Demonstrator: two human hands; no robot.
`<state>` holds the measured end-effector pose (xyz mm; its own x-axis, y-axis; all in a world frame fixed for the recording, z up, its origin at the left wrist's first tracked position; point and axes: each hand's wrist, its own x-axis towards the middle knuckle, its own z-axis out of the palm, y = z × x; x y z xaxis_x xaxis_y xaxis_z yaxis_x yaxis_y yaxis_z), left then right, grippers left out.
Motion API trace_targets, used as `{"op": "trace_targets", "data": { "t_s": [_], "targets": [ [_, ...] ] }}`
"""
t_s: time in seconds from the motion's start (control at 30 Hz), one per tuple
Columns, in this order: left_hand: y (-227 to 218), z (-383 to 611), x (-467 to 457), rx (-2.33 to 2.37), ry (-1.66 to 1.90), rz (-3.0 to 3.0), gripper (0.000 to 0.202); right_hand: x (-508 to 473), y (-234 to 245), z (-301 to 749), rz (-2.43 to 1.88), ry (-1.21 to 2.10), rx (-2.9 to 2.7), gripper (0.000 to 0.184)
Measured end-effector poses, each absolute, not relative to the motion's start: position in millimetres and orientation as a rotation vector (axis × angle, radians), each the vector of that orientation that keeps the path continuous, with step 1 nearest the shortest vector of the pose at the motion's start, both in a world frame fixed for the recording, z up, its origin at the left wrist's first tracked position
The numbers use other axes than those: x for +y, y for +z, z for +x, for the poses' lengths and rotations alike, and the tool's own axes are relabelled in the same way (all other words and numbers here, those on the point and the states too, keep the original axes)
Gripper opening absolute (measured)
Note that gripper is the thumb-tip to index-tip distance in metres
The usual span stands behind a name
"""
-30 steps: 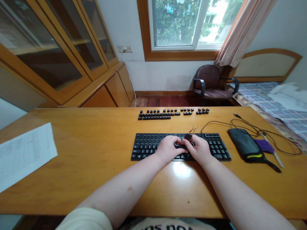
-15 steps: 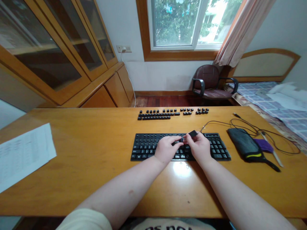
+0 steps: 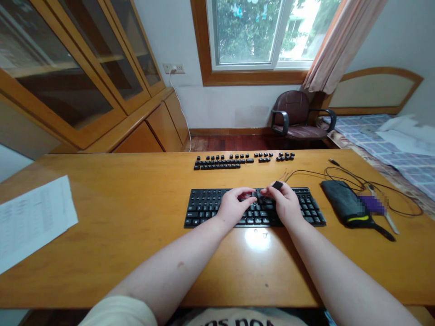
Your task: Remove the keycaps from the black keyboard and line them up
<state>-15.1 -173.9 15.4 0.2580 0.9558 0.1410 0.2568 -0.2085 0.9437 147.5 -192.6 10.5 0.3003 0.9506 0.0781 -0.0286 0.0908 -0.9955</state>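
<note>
Left hand (image 3: 233, 208) and right hand (image 3: 288, 204) are a touch further apart than half a second ago, with a clearer gap between fingertips. Right: thumb and fingers clamped on a small black tool (image 3: 277, 185), thin wires pointing toward the far side; probably tucked high in the grip so the fingertips stay usable. Left: thumb and index nearly together over the middle of the keyboard; can't tell if they pinch a key. Keyboard (image 3: 258, 216) lies flat on the desk (image 3: 136, 194) under both hands, likely square-on for easy reach. Loose keycaps (image 3: 222, 162) sit beyond it in grouped rows, apparently keeping the keyboard's layout order. Containers: dark pouch (image 3: 340, 201) with a yellow stripe, right side, contents not visible; purple item (image 3: 373, 204) just beside it, blurred. Glass-fronted cabinet (image 3: 86, 59) on the left, shelves behind the glass, contents unclear.
</note>
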Motion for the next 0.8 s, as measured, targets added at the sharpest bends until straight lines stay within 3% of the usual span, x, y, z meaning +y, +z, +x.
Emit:
{"op": "trace_targets", "data": {
  "t_s": [0.17, 0.3, 0.8],
  "targets": [
    [14, -15, -174, 1.157, 0.980, 1.677, 0.024, -194, 17, 161, -1.254, 0.761, -1.467, 0.015],
    [13, -15, -173, 1.147, 0.953, 1.651, 0.024, -190, 22, 169, -1.207, 0.810, -1.775, 0.021],
    [8, -13, -173, 1.062, 0.918, 1.669, 0.032, -189, 16, 171, -1.298, 1.079, -1.611, 0.024]
  ]
}}
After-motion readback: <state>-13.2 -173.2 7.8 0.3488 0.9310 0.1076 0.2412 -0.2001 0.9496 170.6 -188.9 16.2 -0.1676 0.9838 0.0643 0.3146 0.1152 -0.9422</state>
